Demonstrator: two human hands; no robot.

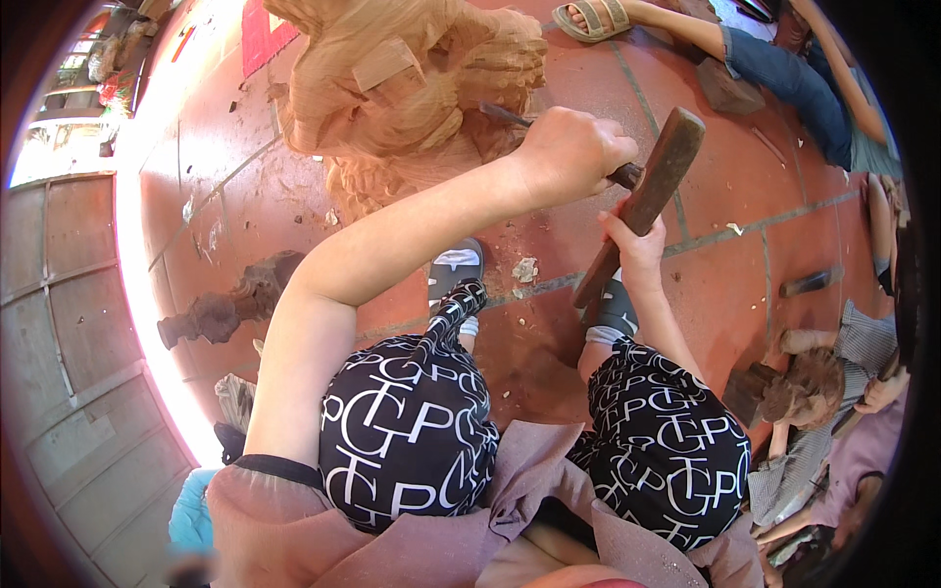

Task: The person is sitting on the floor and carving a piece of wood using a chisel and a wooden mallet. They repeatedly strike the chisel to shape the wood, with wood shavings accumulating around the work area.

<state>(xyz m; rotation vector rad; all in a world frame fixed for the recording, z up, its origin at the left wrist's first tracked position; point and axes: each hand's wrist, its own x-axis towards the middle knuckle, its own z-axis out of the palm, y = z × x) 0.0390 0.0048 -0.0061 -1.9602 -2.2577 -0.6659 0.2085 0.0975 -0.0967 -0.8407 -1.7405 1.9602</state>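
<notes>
My left hand (573,152) is closed around a chisel (504,115). Its dark blade points left at a large wood carving (392,98), and its handle end sticks out to the right of my fist. Whether the blade's tip touches the wood is hard to make out. In my right hand (637,245) is a flat wooden mallet (671,147), gripped toward its lower part and tilted up to the right. The mallet's face is right beside the chisel's handle end. Swirling grooves and a flat, paler patch show on the carving.
Reddish floor tiles (725,279) bear scattered wood chips (525,269). At left lies a dark carved wood piece (230,304), near a panelled wall (78,294). Another person's sandalled foot (591,18) is at the top right, by a wood block (728,86). More people sit along the right edge.
</notes>
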